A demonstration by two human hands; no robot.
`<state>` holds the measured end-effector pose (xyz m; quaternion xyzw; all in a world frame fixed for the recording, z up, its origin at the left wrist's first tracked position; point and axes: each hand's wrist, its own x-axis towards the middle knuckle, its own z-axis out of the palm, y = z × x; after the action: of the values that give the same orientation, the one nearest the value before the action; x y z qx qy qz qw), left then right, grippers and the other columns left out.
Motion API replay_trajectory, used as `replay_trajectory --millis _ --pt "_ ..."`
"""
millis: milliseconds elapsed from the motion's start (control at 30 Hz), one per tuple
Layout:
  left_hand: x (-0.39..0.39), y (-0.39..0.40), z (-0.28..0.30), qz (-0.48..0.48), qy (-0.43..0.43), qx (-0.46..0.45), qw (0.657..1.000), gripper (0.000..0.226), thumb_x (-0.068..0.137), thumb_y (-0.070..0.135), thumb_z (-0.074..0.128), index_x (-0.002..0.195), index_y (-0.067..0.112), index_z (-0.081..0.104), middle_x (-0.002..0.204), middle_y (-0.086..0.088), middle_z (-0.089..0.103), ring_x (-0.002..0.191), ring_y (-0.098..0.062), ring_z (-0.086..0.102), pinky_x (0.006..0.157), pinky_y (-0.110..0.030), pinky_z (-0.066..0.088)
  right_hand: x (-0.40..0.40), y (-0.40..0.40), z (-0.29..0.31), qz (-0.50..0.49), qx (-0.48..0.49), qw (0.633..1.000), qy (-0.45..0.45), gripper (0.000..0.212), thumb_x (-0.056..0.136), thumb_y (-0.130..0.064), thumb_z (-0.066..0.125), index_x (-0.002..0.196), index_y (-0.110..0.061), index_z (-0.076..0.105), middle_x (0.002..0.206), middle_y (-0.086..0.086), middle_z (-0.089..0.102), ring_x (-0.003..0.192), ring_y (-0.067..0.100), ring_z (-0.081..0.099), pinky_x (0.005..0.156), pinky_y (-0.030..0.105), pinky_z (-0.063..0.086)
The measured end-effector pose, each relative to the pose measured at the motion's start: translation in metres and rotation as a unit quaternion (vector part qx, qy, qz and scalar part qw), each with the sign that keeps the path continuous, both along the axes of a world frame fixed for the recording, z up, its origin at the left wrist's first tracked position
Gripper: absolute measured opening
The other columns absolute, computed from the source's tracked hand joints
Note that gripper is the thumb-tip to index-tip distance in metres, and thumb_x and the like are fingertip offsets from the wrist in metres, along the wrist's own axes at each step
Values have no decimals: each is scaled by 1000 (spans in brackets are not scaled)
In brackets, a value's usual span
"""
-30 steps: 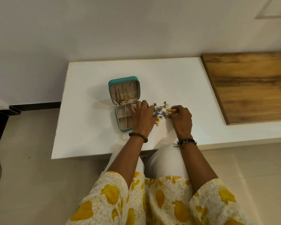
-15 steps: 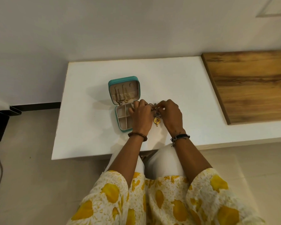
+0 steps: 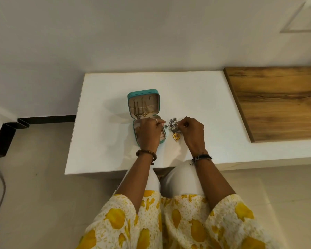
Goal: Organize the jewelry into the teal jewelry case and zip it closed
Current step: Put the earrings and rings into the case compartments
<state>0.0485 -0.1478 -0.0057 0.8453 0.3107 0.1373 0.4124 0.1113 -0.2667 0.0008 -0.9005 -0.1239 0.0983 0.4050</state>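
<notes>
Case [image 3: 143, 97] lies open mid-bench, lid back, pendants hung inside. I see my left hand [image 3: 149, 131] over its tray, fingers curled; grip unclear. Jewelry pile [image 3: 173, 125] sits just right of the case. My right hand [image 3: 193, 132] pinches a piece there.

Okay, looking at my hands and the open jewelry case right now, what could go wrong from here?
1. The loose jewelry pile looks clustered together, so the right hand lifting one piece may drag others along.
2. The left hand covers much of the teal jewelry case tray, so a piece could land in the wrong compartment.
3. Pendants hang below the lid pocket and might catch in the zipper.
</notes>
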Motion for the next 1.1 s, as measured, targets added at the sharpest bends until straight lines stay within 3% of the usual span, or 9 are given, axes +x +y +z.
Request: replay_trajectory --millis 200,333,433,500,667,733,900,1033,1100 --pt "-1 -8 0 -52 7 -1 999 18 86 16 61 101 14 71 100 -9 70 105 -26 54 87 -43 48 -3 1 2 8 0 1000 16 9 82 -14 68 83 -5 66 93 12 69 85 25 62 78 30 47" --pt "3 -11 -3 -58 4 7 998 20 84 15 64 103 14 71 98 -11 71 101 -29 58 85 -46 49 -5 -3 7 3 29 999 27 6 80 -12 68 77 -11 62 91 11 67 83 23 62 77 34 50" --pt "6 -12 -6 -62 2 -7 998 22 85 18 63 105 17 70 101 -11 70 101 -28 59 87 -44 51 -5 -6 9 0 48 999 16 10 80 -11 68 75 -14 61 90 6 61 78 16 56 69 11 42" --pt "8 -14 -5 -77 8 -25 997 25 86 20 62 109 18 68 107 -14 66 104 -27 57 90 -42 50 -5 -8 9 -10 89 995 38 4 81 -9 67 78 -10 66 86 6 66 73 13 59 66 4 42" --pt "9 -18 0 -93 -27 -134 986 29 85 14 63 113 9 66 113 -12 67 108 -24 61 93 -43 50 -5 -14 6 -45 202 971 122 3 84 -9 65 85 -9 67 81 7 69 79 19 67 78 28 56" --pt "9 -19 2 -99 -25 -151 983 30 84 12 64 113 8 65 113 -12 68 107 -24 62 94 -43 50 -5 -15 6 -51 225 964 136 5 84 -10 65 87 -7 67 84 10 70 81 21 68 79 31 56" --pt "8 -19 4 -87 -24 -159 983 23 85 6 60 107 9 66 92 -14 72 90 -25 66 86 -39 52 -4 -16 5 -72 241 956 149 7 84 -9 65 89 -4 68 86 12 70 80 19 68 77 30 56" --pt "8 -16 2 -79 -24 -143 986 24 87 6 57 110 14 62 90 -12 70 83 -20 62 73 -27 48 -4 -17 5 -89 249 953 147 10 84 -8 65 91 -1 66 81 12 68 70 13 65 66 17 52" --pt "9 -15 3 -77 -29 -152 985 27 88 6 56 114 14 59 92 -13 68 82 -19 59 73 -26 46 -3 -17 4 -99 251 952 143 11 84 -7 65 92 1 66 81 14 67 68 13 64 66 18 52"
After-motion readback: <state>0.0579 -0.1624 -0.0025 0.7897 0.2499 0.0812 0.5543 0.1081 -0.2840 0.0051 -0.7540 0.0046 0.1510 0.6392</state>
